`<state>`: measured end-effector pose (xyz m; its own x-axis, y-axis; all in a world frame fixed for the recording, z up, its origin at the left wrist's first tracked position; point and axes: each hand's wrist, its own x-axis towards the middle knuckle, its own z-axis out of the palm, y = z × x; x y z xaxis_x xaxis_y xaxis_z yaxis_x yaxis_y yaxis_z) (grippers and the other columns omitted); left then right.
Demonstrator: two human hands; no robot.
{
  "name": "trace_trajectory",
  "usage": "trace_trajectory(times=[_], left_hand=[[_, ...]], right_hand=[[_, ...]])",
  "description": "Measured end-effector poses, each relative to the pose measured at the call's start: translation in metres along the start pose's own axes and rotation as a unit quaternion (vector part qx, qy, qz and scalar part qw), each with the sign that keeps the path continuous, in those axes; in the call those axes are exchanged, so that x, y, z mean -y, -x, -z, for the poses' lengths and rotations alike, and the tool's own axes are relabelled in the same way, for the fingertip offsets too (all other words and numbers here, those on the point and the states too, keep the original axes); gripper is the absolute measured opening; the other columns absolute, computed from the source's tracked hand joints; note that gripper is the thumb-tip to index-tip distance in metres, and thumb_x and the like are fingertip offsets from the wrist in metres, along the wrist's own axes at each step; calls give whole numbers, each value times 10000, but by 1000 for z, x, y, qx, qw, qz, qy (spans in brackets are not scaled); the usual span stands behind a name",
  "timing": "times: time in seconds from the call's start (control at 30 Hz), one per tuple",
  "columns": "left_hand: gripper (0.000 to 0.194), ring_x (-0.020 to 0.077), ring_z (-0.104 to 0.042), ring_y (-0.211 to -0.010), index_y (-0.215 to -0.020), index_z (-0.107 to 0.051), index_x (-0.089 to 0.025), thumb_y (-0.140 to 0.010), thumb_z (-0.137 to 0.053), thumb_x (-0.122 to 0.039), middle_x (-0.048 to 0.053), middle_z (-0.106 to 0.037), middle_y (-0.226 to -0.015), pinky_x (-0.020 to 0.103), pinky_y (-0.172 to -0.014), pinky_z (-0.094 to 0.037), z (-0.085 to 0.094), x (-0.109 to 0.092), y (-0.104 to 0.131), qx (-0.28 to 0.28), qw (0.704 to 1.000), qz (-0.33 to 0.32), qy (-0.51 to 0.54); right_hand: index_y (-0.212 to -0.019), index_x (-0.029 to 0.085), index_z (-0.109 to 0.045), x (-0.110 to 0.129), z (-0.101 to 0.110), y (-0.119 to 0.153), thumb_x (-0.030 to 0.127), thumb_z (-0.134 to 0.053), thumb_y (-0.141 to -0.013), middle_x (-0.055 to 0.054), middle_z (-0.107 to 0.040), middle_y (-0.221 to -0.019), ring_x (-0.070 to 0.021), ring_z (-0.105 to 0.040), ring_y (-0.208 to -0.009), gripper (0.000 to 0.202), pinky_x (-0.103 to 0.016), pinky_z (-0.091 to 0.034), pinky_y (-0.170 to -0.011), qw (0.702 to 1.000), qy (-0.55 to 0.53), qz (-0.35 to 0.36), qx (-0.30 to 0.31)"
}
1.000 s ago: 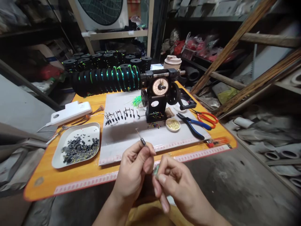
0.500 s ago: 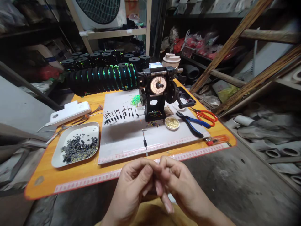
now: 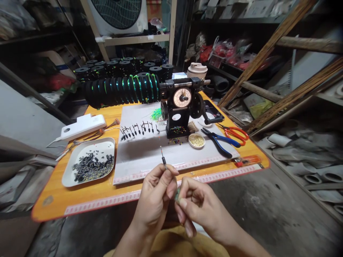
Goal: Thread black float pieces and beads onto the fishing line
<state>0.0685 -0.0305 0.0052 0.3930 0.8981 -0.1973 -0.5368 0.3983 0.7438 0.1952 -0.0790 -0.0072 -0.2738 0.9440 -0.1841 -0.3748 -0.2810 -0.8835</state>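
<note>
My left hand (image 3: 157, 194) is closed over the front edge of the board, thumb and forefinger pinched at the lower end of a thin line with a small black sleeve (image 3: 164, 160) on it. Beads, one of them orange, sit on the line above the sleeve. Close beside it, my right hand (image 3: 198, 200) is closed too, pinching a small greenish thing (image 3: 177, 193) that is mostly covered by the fingers. Several similar black-sleeved pieces (image 3: 139, 129) stand in a row on the white board (image 3: 139, 153).
A hand-cranked winder (image 3: 178, 110) carries a row of black spools (image 3: 120, 91). A white tray (image 3: 66, 180) of black parts lies left; a dish of gold beads (image 3: 197, 141), pliers (image 3: 218, 142), orange-handled scissors (image 3: 235, 135) and an orange cutter (image 3: 248, 160) lie right.
My left hand has risen and taken hold of the lower end of the black-sleeved line. My hands have moved slightly apart, and the greenish thing now shows in my right fingers. The view has shifted slightly.
</note>
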Motion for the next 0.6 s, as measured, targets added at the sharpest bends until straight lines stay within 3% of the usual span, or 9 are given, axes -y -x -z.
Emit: trace_trajectory(times=[0.1, 0.23, 0.37, 0.43, 0.6], left_hand=[[190, 51, -319, -465, -843, -763, -176, -876, -736, -361, -42, -501, -546, 133, -445, -322, 3, -1, 4, 3, 1000, 5, -11], [204, 75, -542, -500, -895, -792, -183, -871, -732, -376, 52, -671, -879, 221, -496, -482, 14, 11, 9, 47, 997, -1, -62], [130, 72, -580, -496, -876, -765, -251, -875, -735, -378, -22, -644, -712, 181, -494, -484, 21, 23, 7, 8, 999, -27, -39], [124, 50, -563, -542, -836, -761, -235, -860, -761, -357, -31, -637, -683, 133, -524, -458, 19, 23, 3, -15, 998, -39, -36], [221, -25, -336, -359, -793, -730, -195, -831, -779, -407, -41, -628, -625, 85, -367, -266, 6, 17, -5, -19, 999, -35, -16]], right_hand=[[-807, 180, -512, -1, 2, -2, 527, -720, -867, 39, -613, -617, -46, -534, -389, 409, -151, -427, -420, 1000, 2, 8, -6], [-845, 184, -507, -4, 7, -4, 545, -692, -885, 55, -586, -631, -39, -523, -414, 408, -155, -449, -450, 999, 9, 19, -27], [-911, 175, -548, -8, 11, -1, 558, -696, -872, 28, -607, -679, -69, -580, -475, 413, -188, -493, -497, 999, 41, 5, -28], [-876, 167, -560, -8, 11, 2, 531, -684, -889, 19, -598, -694, -72, -581, -488, 385, -192, -492, -503, 997, 74, 3, -28], [-838, 171, -579, -8, 8, 7, 396, -555, -982, 18, -559, -733, -62, -522, -483, 268, -180, -464, -483, 980, 194, 40, -29]])
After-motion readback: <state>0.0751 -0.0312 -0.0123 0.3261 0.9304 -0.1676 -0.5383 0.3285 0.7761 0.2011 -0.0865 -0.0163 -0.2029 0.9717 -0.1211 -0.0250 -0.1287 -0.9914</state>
